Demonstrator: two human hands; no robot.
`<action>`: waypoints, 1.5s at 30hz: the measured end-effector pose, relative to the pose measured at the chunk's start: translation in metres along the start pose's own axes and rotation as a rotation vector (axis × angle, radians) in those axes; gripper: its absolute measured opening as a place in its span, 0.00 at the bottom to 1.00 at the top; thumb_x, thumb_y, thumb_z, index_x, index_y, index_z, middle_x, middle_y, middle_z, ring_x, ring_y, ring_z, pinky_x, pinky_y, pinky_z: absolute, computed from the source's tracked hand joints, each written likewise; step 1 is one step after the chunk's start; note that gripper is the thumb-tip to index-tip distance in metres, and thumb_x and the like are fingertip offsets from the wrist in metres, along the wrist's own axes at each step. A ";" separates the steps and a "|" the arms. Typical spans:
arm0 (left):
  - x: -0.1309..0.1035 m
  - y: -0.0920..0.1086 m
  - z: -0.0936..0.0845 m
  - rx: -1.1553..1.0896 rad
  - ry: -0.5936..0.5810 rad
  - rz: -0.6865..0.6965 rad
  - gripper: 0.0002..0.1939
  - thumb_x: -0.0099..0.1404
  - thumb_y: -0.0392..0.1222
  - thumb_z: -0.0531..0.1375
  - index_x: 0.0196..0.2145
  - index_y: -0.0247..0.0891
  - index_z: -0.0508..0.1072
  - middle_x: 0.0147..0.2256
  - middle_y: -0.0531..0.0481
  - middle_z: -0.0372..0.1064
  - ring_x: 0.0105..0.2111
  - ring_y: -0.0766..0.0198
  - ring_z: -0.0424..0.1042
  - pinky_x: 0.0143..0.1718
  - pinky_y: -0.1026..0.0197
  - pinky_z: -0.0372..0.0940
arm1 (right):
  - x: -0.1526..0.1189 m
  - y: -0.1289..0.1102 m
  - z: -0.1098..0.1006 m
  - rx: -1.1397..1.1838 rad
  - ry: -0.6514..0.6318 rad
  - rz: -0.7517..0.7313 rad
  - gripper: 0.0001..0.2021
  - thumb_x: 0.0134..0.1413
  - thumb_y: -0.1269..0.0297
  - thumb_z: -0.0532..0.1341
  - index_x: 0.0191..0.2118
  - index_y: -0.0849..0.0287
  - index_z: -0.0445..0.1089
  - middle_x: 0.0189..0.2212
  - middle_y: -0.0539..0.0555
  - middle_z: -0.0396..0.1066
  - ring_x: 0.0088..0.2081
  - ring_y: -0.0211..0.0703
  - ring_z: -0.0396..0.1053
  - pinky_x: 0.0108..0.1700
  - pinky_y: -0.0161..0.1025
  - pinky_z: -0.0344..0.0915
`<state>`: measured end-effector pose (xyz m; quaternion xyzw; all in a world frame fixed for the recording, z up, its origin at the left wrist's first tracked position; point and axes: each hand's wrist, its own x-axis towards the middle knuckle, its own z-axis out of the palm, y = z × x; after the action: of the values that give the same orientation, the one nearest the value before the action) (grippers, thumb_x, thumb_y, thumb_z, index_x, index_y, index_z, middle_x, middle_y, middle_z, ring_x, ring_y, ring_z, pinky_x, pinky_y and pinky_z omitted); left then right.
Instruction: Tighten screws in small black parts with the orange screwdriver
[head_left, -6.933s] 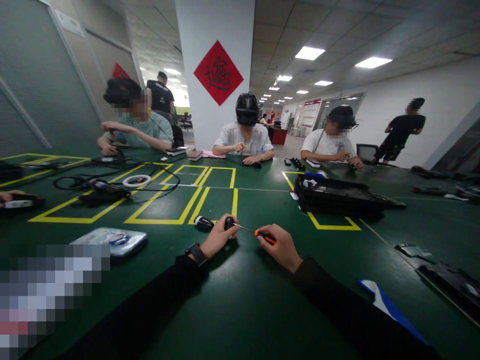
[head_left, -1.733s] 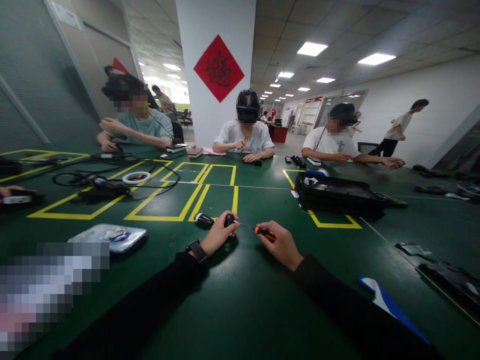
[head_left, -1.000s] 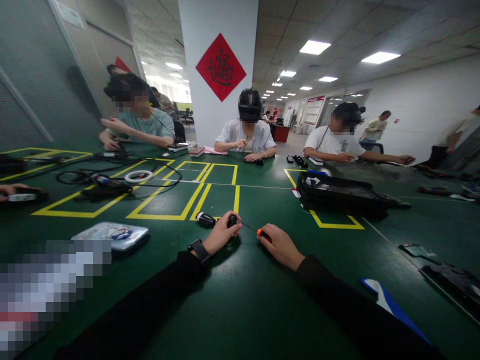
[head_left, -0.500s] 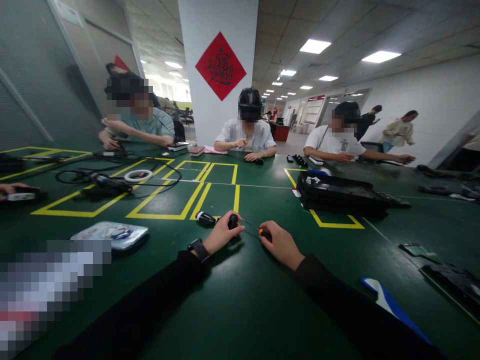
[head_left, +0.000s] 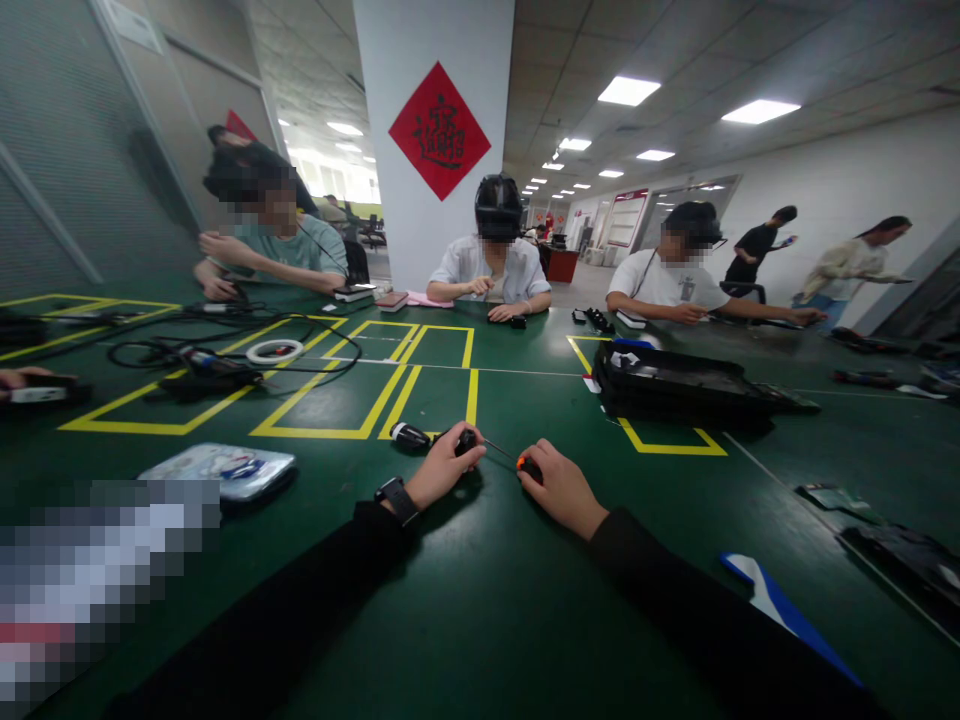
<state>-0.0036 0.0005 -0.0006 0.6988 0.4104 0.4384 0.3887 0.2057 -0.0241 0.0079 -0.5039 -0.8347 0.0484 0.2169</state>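
Observation:
My right hand (head_left: 562, 485) is closed around a screwdriver (head_left: 498, 449) with a black and orange handle, its thin metal shaft pointing left. Pinched in my left hand (head_left: 444, 465), which wears a dark watch (head_left: 397, 499), is a small black rounded part (head_left: 466, 440). The shaft's tip reaches this part; whether it sits in a screw is too small to tell. Just left of the left fingers, a black-and-white rounded object (head_left: 410, 436) lies on the green table (head_left: 480, 620). Whether it joins the held part is hidden by the hand.
A pale printed tin (head_left: 217, 470) lies to the left, beyond it a white ring (head_left: 275, 351) and black cables. Black trays (head_left: 682, 380) are stacked at right, with a blue-and-white tool (head_left: 787, 610) nearer. Several people sit across the table; yellow tape marks its surface.
Both hands stay almost in place, the screwdriver still between them. In the background two walking people have moved to the right. The view has shifted very slightly.

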 end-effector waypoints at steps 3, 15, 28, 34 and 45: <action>-0.001 0.004 0.001 0.097 0.009 0.024 0.09 0.57 0.44 0.54 0.34 0.37 0.62 0.27 0.55 0.61 0.24 0.69 0.62 0.29 0.64 0.60 | 0.000 -0.001 0.000 -0.005 0.005 0.002 0.08 0.52 0.64 0.54 0.39 0.58 0.63 0.36 0.53 0.60 0.34 0.37 0.61 0.34 0.32 0.57; -0.009 0.013 0.010 0.629 -0.025 0.228 0.05 0.58 0.38 0.51 0.33 0.39 0.63 0.32 0.51 0.64 0.33 0.64 0.63 0.35 0.63 0.58 | 0.000 0.001 0.003 -0.034 0.027 -0.010 0.08 0.53 0.63 0.54 0.39 0.58 0.63 0.36 0.52 0.60 0.34 0.37 0.61 0.34 0.33 0.57; -0.008 0.007 0.008 0.677 0.037 0.197 0.07 0.56 0.38 0.52 0.36 0.40 0.63 0.33 0.51 0.64 0.34 0.63 0.64 0.36 0.62 0.59 | 0.000 -0.001 0.002 -0.056 0.022 0.014 0.08 0.53 0.62 0.53 0.39 0.58 0.63 0.36 0.53 0.60 0.35 0.37 0.61 0.35 0.33 0.57; -0.007 0.005 0.008 0.667 0.037 0.166 0.09 0.54 0.38 0.54 0.36 0.40 0.63 0.33 0.51 0.64 0.34 0.63 0.64 0.36 0.61 0.59 | 0.000 -0.002 0.000 -0.050 0.011 0.023 0.09 0.53 0.62 0.53 0.39 0.59 0.63 0.36 0.53 0.60 0.35 0.37 0.61 0.34 0.32 0.57; -0.008 0.010 0.008 0.608 0.046 0.177 0.09 0.55 0.42 0.55 0.35 0.39 0.64 0.32 0.51 0.64 0.32 0.63 0.63 0.35 0.61 0.59 | 0.000 0.000 0.003 -0.019 0.037 0.030 0.09 0.53 0.64 0.54 0.40 0.58 0.63 0.36 0.53 0.60 0.36 0.39 0.61 0.35 0.34 0.58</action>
<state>0.0038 -0.0120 0.0038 0.8058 0.4690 0.3434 0.1131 0.2045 -0.0234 0.0055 -0.5193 -0.8233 0.0342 0.2266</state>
